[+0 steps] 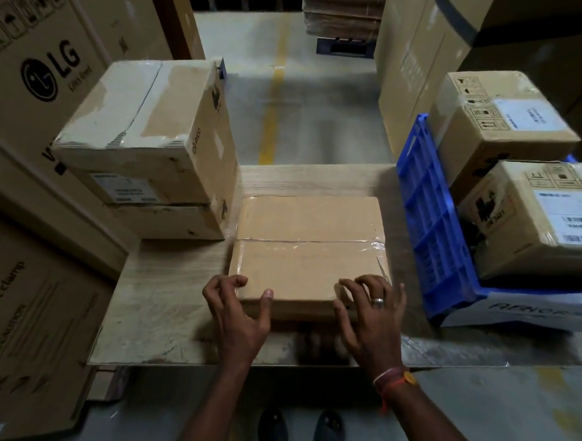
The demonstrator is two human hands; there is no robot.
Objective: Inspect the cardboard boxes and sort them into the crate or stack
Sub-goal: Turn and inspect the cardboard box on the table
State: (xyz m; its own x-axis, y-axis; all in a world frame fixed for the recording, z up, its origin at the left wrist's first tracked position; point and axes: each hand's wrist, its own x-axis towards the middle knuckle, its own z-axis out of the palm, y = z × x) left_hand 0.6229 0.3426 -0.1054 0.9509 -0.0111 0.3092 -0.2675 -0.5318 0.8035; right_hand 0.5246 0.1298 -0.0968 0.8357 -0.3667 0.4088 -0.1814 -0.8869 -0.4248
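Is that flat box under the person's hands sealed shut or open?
Sealed shut. The flat box lies with its top flaps closed and clear tape running along their seam.

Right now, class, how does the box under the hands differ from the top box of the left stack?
The box under the hands lies alone on the table; the top stack box rests on other boxes. The first has a clean top, the second torn, whitish patches. Both are brown, tape-sealed cardboard.
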